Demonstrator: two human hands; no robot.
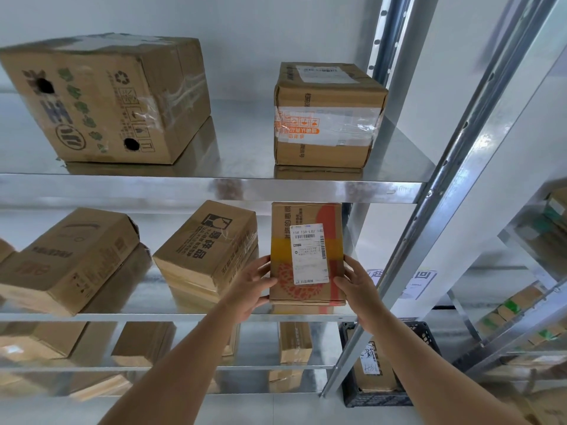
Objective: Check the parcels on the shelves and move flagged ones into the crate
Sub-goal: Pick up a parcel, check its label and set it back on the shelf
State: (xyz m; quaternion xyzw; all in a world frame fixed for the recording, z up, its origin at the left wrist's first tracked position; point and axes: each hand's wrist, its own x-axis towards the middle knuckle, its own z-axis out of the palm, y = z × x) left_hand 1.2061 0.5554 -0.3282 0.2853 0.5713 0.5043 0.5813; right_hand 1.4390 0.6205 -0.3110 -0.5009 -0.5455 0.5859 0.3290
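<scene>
A small cardboard parcel (306,219) with an orange-red print, a yellow tape band and a white shipping label stands tilted up at the right end of the middle shelf (171,316). My left hand (251,289) grips its lower left edge with the thumb across the front. On the other side, my right hand (356,286) holds the lower right edge. A black plastic crate (372,398) sits on the floor below right, with a labelled box inside it.
Two cardboard boxes lie left of the held parcel: one (211,250) beside it and one (67,259) further left. The top shelf carries a big box (107,99) and a taped box (328,118). More boxes fill the lower shelves. Slanted metal uprights (408,240) stand at right.
</scene>
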